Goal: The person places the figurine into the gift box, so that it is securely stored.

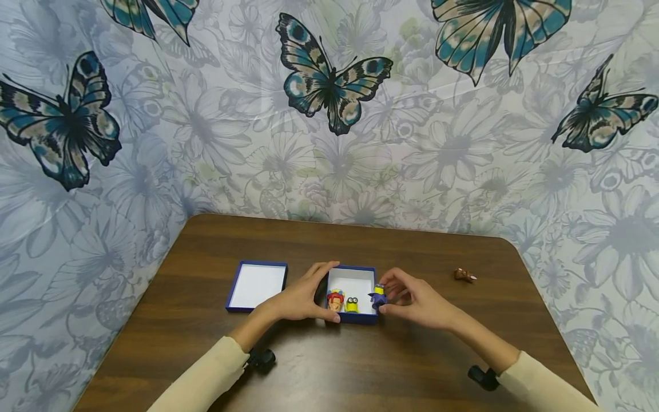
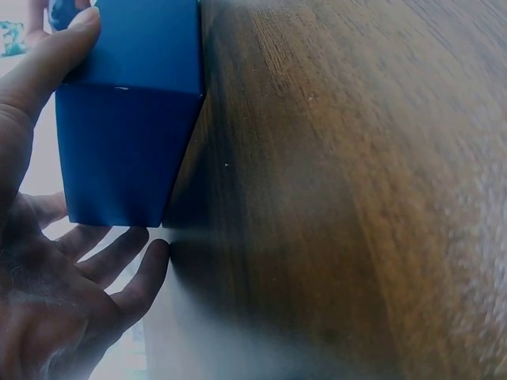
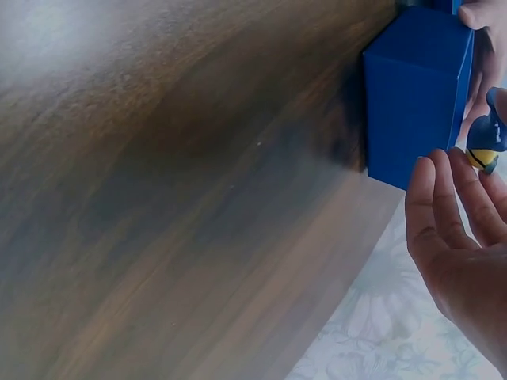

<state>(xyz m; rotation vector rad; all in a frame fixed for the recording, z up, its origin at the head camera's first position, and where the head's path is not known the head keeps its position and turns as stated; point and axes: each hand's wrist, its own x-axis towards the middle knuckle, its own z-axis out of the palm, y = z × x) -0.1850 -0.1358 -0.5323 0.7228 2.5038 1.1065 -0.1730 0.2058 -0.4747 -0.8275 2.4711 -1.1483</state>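
Note:
A blue box [image 1: 352, 268] with a white inside stands open on the table. My left hand [image 1: 296, 298] grips its left side, thumb at the front corner and fingers toward the back. Inside lie a red-topped toy figure [image 1: 336, 300] and a small yellow minion figure [image 1: 352, 305], both by the front wall. Over the box's right edge, my right hand [image 1: 423, 301] pinches a purple-clad minion figure [image 1: 378, 298] between thumb and fingers. In the right wrist view that minion figure [image 3: 485, 136] shows a yellow head pointing downward in the frame, with other fingers spread beside the box.
A white-lined blue lid [image 1: 257, 286] lies left of the box. Toward the table's right side sits a small brown toy figure [image 1: 465, 275]. The brown wooden table [image 1: 329, 234] meets a wall hung with butterfly-patterned cloth [image 1: 360, 171].

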